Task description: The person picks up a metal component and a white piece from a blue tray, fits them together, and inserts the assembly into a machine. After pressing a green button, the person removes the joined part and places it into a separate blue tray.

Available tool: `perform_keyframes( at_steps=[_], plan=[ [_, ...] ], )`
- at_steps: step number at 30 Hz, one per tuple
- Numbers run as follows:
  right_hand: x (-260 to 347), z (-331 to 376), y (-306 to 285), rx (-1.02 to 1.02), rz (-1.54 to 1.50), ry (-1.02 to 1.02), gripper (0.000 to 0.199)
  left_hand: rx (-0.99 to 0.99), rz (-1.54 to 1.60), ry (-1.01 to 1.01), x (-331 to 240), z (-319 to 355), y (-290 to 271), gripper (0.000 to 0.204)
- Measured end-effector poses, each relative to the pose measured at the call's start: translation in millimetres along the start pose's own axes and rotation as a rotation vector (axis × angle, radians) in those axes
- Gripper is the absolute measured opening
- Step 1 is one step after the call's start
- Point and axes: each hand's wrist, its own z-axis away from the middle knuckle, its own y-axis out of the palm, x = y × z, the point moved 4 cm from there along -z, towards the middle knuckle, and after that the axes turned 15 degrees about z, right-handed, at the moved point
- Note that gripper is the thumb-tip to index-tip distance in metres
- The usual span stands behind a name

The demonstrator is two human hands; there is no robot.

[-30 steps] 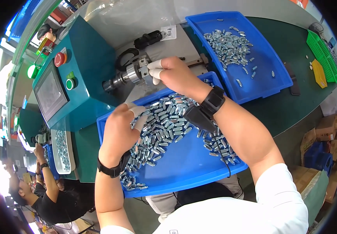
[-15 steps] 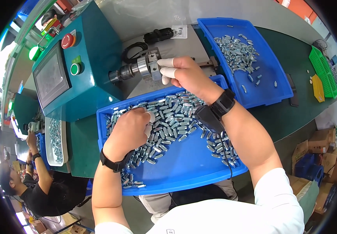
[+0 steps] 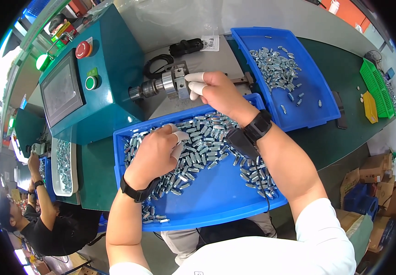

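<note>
My left hand, with white finger cots, reaches into a blue tray of small shiny metal fittings. Its fingers curl low over the pile, and whatever they grip is hidden beneath them. At the machine, my right hand also wears white finger cots. Its closed fingertips press against the front of a round metal chuck. Any small piece between those fingertips is out of sight.
A teal machine with a screen, a red knob and a green button stands left. Another blue tray holds more fittings at right. A cable hangs from a black device at my right wrist. A co-worker sits far left.
The left hand's fingers have stretched slightly rightward over the fittings. My right hand stays at the chuck with only a slight shift. The whole view has moved a little.
</note>
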Motion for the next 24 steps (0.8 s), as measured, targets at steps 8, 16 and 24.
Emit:
perform_keyframes(
  at_steps=[8, 16, 24],
  plan=[
    [15.7, 5.2, -4.3, -0.255, 0.437, -0.298, 0.034, -0.053, 0.070, 0.045, -1.2, -2.4, 4.3, 0.034],
    [37.7, 19.8, 9.0, -0.365, 0.976, -0.411, 0.036, -0.119, 0.104, 0.051, -2.8, -2.7, 2.5, 0.030],
    [11.5, 0.1, -32.0, -0.573, 0.362, -0.096, 0.052, -0.247, 0.227, 0.041, 6.2, 1.2, -4.3, 0.023]
  ],
)
